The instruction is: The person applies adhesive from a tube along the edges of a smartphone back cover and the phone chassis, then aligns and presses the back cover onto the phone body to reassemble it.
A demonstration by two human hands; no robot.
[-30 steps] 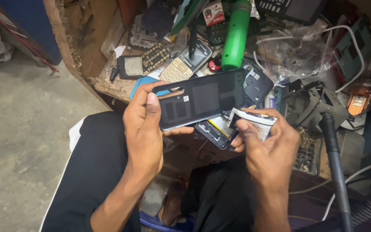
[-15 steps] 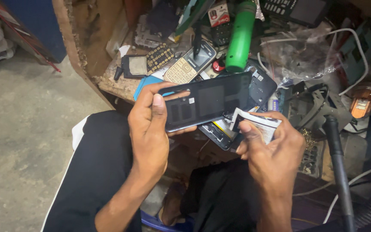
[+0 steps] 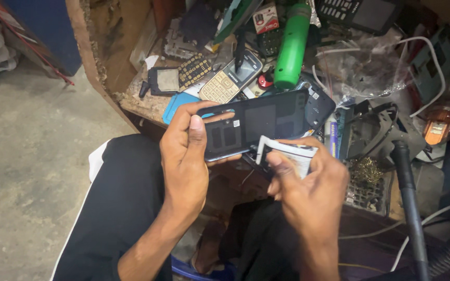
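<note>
My left hand (image 3: 186, 156) grips the dark phone (image 3: 259, 122) by its near end, thumb flat across the back, panel facing up and roughly level over my lap. My right hand (image 3: 308, 190) pinches a white battery (image 3: 292, 153) between thumb and fingers, its top edge just under the phone's lower rim, touching or nearly so; I cannot tell which. Judgement: keep the phone steady and level, hold the battery by its edges, and avoid bending it. Beyond, the bench (image 3: 141, 104) is crowded: a gold keypad phone (image 3: 230, 80), a green cylinder (image 3: 291, 47), a white cable (image 3: 433, 62).
</note>
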